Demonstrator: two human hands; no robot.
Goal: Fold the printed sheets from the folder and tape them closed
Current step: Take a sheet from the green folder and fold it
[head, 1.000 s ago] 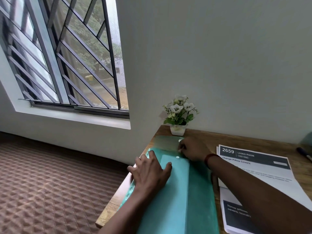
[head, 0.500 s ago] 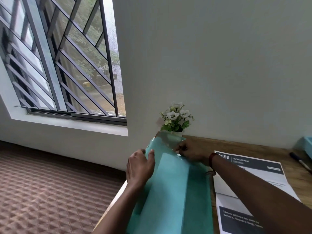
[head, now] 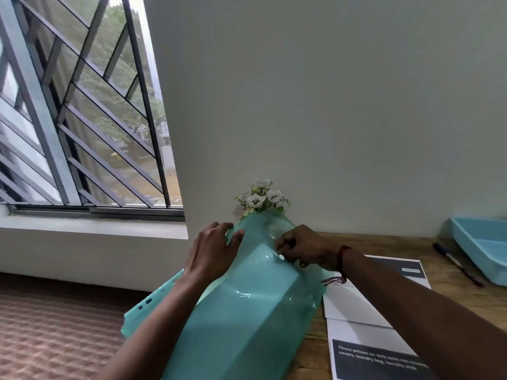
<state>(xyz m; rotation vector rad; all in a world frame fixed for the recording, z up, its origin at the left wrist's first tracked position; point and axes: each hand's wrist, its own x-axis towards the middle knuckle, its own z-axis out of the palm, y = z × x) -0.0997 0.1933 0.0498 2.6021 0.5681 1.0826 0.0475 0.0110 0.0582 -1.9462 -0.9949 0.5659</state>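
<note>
One teal folder (head: 255,311), bowed between both sets of fingers, far end raised. Two printed sheets (head: 354,303) show flat on the counter (head: 466,303), just right of the right-hand fingers. One pen (head: 456,264) and one blue tray (head: 482,248) lie farther right. One pot of white flowers (head: 260,200) stands just beyond the fingertips.

Left hand (head: 211,253): fingers curled over the folder's left edge, thumb on its face, gripping.

Right hand (head: 307,249): fingers bunched, pinching the flap at its white snap (head: 281,257).

The left hand (head: 211,250) grips the translucent teal plastic folder (head: 247,311) by its far left edge; the right hand (head: 307,248) pinches its flap at the white snap (head: 281,257); white printed sheets (head: 354,305) lie on the wooden worktop (head: 384,242) beside it
</note>
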